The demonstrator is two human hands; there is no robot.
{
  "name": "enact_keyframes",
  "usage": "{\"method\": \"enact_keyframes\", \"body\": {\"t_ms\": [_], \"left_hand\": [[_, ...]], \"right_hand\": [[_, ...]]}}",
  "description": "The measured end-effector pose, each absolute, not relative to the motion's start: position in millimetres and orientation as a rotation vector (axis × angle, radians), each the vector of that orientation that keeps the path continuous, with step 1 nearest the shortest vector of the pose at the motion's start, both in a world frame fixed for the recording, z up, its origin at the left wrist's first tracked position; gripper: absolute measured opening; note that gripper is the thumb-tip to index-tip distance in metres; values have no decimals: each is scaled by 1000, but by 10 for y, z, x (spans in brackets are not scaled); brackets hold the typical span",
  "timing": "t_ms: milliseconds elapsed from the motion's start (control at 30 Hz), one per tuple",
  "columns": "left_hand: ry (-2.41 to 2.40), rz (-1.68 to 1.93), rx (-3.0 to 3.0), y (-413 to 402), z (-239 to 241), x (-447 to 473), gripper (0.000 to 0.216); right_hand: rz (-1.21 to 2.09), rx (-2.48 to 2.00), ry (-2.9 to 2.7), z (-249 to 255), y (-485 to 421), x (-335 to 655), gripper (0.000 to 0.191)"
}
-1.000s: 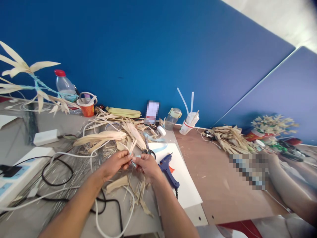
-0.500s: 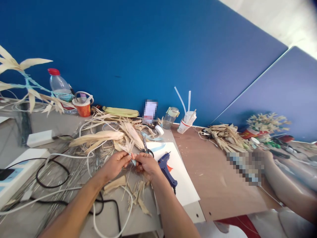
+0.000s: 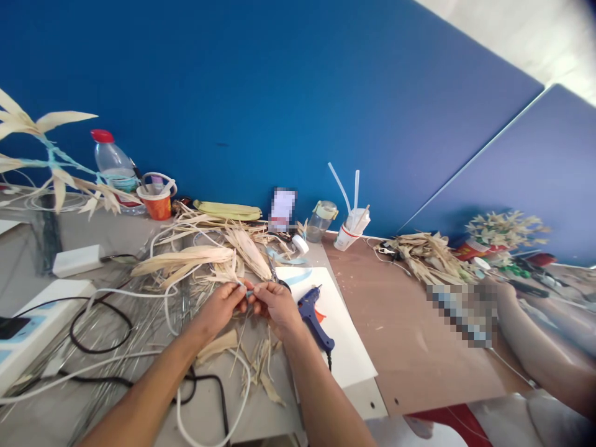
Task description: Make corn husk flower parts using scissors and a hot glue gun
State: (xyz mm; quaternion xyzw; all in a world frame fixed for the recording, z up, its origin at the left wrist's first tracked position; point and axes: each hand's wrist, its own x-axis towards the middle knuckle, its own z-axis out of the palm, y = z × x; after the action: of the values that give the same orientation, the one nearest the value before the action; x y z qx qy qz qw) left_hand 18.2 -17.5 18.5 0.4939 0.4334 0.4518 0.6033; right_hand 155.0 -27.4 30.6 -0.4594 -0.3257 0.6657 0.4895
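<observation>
My left hand [image 3: 222,308] and my right hand [image 3: 275,307] meet over the grey table, fingertips pinched together on a small husk piece wrapped with pale blue tape [image 3: 246,289]. Dried husk leaves fan up from the left-hand pinch. A pile of corn husks [image 3: 205,256] lies just behind the hands, and husk scraps [image 3: 261,366] lie below them. A blue glue gun [image 3: 315,318] rests on a white sheet [image 3: 342,335] right of my right hand. Black-handled scissors [image 3: 277,280] lie just behind my right hand.
Black and white cables [image 3: 139,347] loop at the left. An orange cup [image 3: 157,202], a bottle [image 3: 112,162], a jar [image 3: 322,221] and a cup of glue sticks [image 3: 354,227] stand by the blue wall. Another person's arm [image 3: 535,347] lies at the right near more husks [image 3: 428,254].
Both hands have shifted slightly up and closer together on the husk piece; the view has swung a little. The other person's arm stays in about the same place.
</observation>
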Motion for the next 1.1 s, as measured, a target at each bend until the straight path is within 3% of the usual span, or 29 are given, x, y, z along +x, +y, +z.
{"method": "enact_keyframes", "body": {"t_ms": [567,1100], "left_hand": [[764,791,856,-161,162,43,23],[960,840,1208,-148,240,106,35]], "right_hand": [[1410,-1285,-1020,218,-235,1620,21],[1801,-1024,-659,340,-269,1628,26]]}}
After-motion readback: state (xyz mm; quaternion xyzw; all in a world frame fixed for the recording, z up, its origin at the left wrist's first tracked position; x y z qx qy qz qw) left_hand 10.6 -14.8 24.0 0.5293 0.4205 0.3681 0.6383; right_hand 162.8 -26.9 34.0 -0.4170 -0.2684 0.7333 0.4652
